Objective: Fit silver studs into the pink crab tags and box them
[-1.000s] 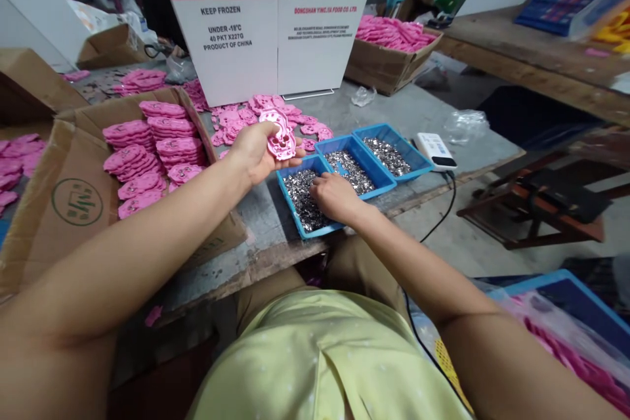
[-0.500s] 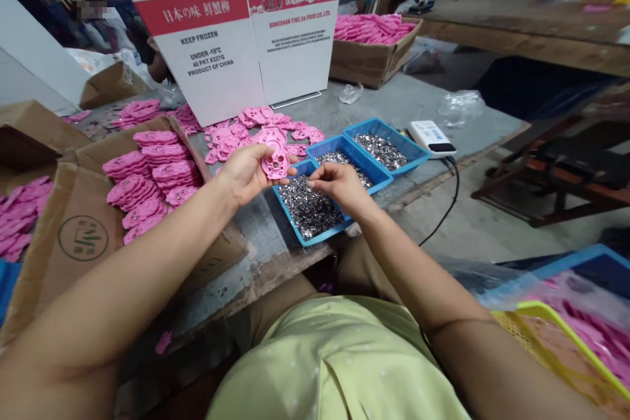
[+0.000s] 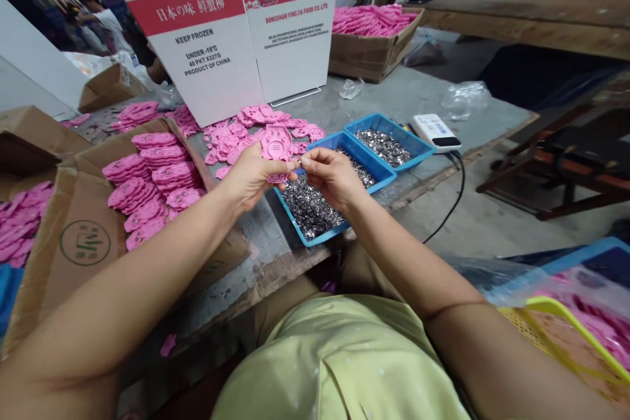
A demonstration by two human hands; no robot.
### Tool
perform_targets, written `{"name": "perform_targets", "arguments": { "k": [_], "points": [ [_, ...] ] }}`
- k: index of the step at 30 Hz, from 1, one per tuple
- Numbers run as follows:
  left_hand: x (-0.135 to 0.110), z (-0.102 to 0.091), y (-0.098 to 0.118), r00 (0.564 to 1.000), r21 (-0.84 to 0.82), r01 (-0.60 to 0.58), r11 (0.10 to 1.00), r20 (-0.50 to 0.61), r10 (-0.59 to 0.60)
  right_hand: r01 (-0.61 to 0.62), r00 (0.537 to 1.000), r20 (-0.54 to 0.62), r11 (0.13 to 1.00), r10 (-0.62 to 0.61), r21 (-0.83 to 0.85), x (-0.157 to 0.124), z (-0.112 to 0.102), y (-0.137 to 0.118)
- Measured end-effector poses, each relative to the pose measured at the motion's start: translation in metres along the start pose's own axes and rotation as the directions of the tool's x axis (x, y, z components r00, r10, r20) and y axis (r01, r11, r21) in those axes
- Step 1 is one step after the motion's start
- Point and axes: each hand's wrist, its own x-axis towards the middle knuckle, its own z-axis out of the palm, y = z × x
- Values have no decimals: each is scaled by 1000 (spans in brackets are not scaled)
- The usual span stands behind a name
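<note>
My left hand (image 3: 252,176) is closed on a flat pink plastic piece (image 3: 275,143), its thumb across the lower part. My right hand (image 3: 331,174) pinches thumb and forefinger together close to the left fingertips, at the piece's lower right side. Whatever is in that pinch is too small to name. Under the right hand lies a blue tray (image 3: 315,240) of tiny shiny metal parts. A second blue tray (image 3: 381,185) of such parts adjoins it, with a third blue tray (image 3: 424,156) beyond.
Loose pink pieces (image 3: 229,143) lie before a tall white carton (image 3: 211,95). On the left stands a cardboard box (image 3: 83,210) with stacked pink pieces. A white device (image 3: 436,131) with a black cable sits beyond the trays. Another box (image 3: 384,56) of pink pieces stands behind.
My right hand has risen from over the near tray and moved left to the left hand's fingertips. The pink piece has turned in my left hand, and the thumb now lies across it.
</note>
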Motion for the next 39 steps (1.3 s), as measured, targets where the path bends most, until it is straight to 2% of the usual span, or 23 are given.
{"name": "perform_targets", "arguments": {
  "k": [4,7,11,15,19,25,28,34,39],
  "points": [
    [1,-1,-2,998,1,-39,999,-55,39,47,999,-17,999,-47,-17,5,6,5],
    [2,-2,-3,997,-17,-30,999,-71,29,106,994,-30,989,-109,-105,7,8,8],
    [4,-5,-3,997,-41,7,999,-73,-10,234,970,10,922,-243,-308,7,8,6],
    [8,-7,0,995,-105,95,990,-32,-99,327,942,63,856,-331,-401,5,3,2],
    [11,-7,3,986,-209,164,964,23,-163,282,954,15,881,-299,-379,4,-4,2],
    [6,-3,8,988,-217,142,966,-24,-151,196,974,-51,933,-221,-302,1,-7,3],
    [2,-1,10,995,-222,94,971,-7,-98,185,974,-90,960,-207,-209,-1,-7,-1],
    [-6,5,15,991,-238,-102,966,63,120,157,978,-127,984,-166,-79,-6,-2,-10],
    [-10,8,15,975,-196,-180,964,97,201,274,948,-130,953,-291,-131,-6,10,-13]
  ]
}}
